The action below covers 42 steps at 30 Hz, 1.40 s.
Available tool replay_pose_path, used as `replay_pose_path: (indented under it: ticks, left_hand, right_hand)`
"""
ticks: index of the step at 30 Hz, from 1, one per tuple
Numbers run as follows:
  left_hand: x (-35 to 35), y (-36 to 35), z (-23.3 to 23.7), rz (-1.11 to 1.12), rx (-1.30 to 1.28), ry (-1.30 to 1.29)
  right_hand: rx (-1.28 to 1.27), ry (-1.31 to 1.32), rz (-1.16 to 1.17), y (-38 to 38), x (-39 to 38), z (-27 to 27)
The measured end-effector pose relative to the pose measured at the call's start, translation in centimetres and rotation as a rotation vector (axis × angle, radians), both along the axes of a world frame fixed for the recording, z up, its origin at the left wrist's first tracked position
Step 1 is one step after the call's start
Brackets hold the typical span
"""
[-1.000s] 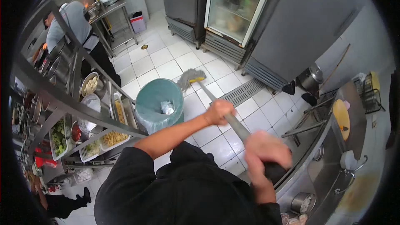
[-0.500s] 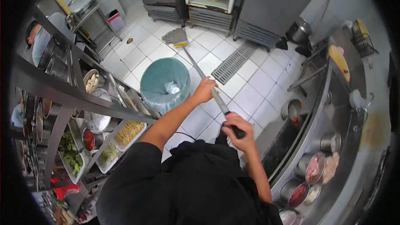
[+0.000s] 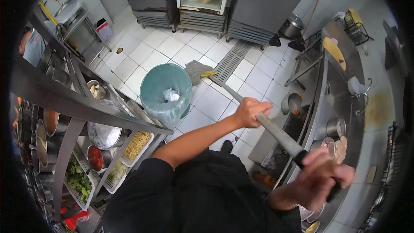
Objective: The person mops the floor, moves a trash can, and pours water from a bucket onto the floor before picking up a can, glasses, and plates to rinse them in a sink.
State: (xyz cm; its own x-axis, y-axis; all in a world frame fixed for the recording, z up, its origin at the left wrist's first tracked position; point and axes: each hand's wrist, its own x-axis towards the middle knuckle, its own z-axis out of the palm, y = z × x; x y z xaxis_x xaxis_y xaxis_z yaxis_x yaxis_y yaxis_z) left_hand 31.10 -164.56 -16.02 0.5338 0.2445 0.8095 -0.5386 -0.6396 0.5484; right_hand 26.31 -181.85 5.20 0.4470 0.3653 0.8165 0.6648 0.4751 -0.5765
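Observation:
A mop [image 3: 271, 130] slants across the view from lower right up to the floor. My left hand [image 3: 252, 112] is wrapped round the middle of its grey pole. Near the pole's black end grip, my right hand [image 3: 323, 177] is closed round it, slightly blurred and raised over the counter side. The grey mop head [image 3: 198, 71] with its yellow clamp lies on the white tiles, close to the right side of the green bin [image 3: 147, 87]. A clear liner and some crumpled white waste show inside the bin.
A floor drain grate [image 3: 233, 61] runs behind the mop head, before the refrigerators [image 3: 200, 22]. At left stands a metal rack [image 3: 86, 105] with food trays and bowls. A steel counter [image 3: 317, 116] with pots lines the right. A person [image 3: 34, 48] is at the far left.
The mop head has come nearer and to the right, from behind the bin to beside it. Both hands moved right with the pole, the right one also lower in view.

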Motion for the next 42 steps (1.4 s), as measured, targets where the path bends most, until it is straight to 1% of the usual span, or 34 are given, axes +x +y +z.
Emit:
replay_pose_path:
  ticks: [2, 4, 6, 7, 8, 10, 11, 12, 13, 16, 17, 20, 21, 22, 23, 25, 27, 29, 30, 31, 32, 34, 35, 36, 37, 38, 39, 40, 41, 42]
  left_hand:
    - [0.5, 3.4, -1.8, 0.037, 0.026, 0.024]
    - [2.3, 6.7, -5.5, 0.112, -0.006, 0.086]
    - [4.0, 10.3, -9.7, 0.179, -0.067, 0.226]
    - [5.0, 12.4, -12.2, 0.215, -0.046, 0.296]
    - [5.6, 14.3, -14.6, 0.246, -0.025, 0.372]
    - [5.6, 16.7, -17.2, 0.348, 0.148, 0.608]
    - [5.1, 16.0, -17.6, 0.338, 0.15, 0.702]
    - [4.3, 15.1, -17.7, 0.329, 0.154, 0.798]
    - [3.9, 14.8, -17.4, 0.325, 0.166, 0.888]
    - [2.3, 12.5, -18.3, 0.259, 0.299, 0.924]
    - [1.8, 11.3, -17.5, 0.277, 0.309, 0.91]
    - [1.0, 8.0, -18.0, 0.187, 0.267, 0.747]
    - [1.2, 6.0, -18.0, 0.18, 0.262, 0.509]
    - [0.8, 3.4, -17.0, 0.159, 0.2, 0.466]
    - [-0.3, 0.5, -15.4, 0.125, 0.141, 0.436]
    - [-1.8, -4.9, -12.4, 0.165, 0.181, 0.379]
    - [-3.1, -9.1, -10.6, 0.064, 0.151, 0.4]
    - [-5.3, -11.9, -8.2, -0.027, 0.106, 0.396]
    - [-6.3, -12.7, -7.1, -0.059, 0.085, 0.379]
    - [-6.4, -12.7, -6.5, -0.09, 0.065, 0.36]
    - [-6.0, -12.1, -6.4, -0.07, 0.084, 0.315]
    - [-5.8, -10.1, -7.0, -0.043, 0.122, 0.238]
    - [-5.2, -8.3, -7.9, 0.012, 0.145, 0.194]
    - [-4.8, -6.2, -8.8, 0.043, 0.163, 0.201]
    - [-4.5, -3.8, -9.8, 0.077, 0.181, 0.207]
    - [-4.0, -1.1, -11.0, 0.112, 0.198, 0.215]
    - [-3.5, 1.9, -12.5, 0.145, 0.215, 0.262]
    - [-2.8, 5.1, -14.2, 0.179, 0.231, 0.316]
    - [-1.9, 8.3, -15.7, 0.209, 0.204, 0.398]
    - [-0.8, 11.6, -17.1, 0.243, 0.174, 0.481]
  right_hand:
    - [0.061, 0.081, 0.013, 3.2, -0.1, -2.8]
    - [-0.03, 0.179, -0.111, 6.6, 0.4, -6.0]
    - [-0.123, 0.175, -0.184, 10.0, 1.2, -9.5]
    - [-0.234, 0.092, -0.159, 11.3, 2.7, -12.1]
    - [-0.265, 0.079, -0.128, 12.6, 3.6, -14.6]
    - [-0.313, -0.04, -0.077, 14.5, 5.1, -20.8]
    - [-0.332, 0.052, -0.071, 14.3, 4.6, -23.1]
    - [-0.35, 0.144, -0.064, 13.7, 3.8, -24.0]
    - [-0.395, 0.223, -0.092, 12.1, 2.9, -24.2]
    - [-0.448, 0.196, -0.106, 6.4, 0.9, -22.8]
    - [-0.441, 0.197, -0.117, 4.5, 0.3, -21.7]
    - [-0.457, 0.236, -0.129, -2.0, -1.0, -16.8]
    - [-0.435, 0.21, -0.119, -4.4, -0.9, -15.1]
    - [-0.415, 0.189, -0.111, -7.0, -0.8, -13.6]
    - [-0.369, 0.201, -0.097, -9.4, -0.8, -12.1]
    - [-0.253, 0.256, -0.072, -14.1, -1.8, -9.3]
    - [-0.088, 0.294, -0.041, -17.7, -2.8, -6.3]
    - [0.082, 0.295, -0.002, -20.1, -4.1, -4.3]
    - [0.158, 0.279, 0.027, -20.2, -4.4, -3.3]
    - [0.095, 0.199, 0.058, -19.6, -4.5, -2.3]
    - [0.157, 0.191, -0.018, -18.0, -5.3, -1.9]
    - [0.162, 0.179, -0.113, -15.3, -5.6, -2.3]
    - [0.111, 0.166, -0.071, -14.4, -5.3, -3.3]
    - [0.029, 0.165, -0.047, -12.4, -5.1, -4.0]
    - [0.007, 0.201, 0.05, -10.9, -4.3, -5.4]
    - [0.016, 0.283, -0.058, -8.0, -5.1, -6.8]
    - [-0.136, 0.189, -0.027, -6.2, -4.1, -8.3]
    - [-0.168, 0.162, 0.014, -3.1, -3.1, -9.7]
    - [-0.239, 0.133, -0.005, 0.0, -2.5, -10.5]
    - [-0.285, 0.07, 0.042, 2.7, -1.0, -13.1]
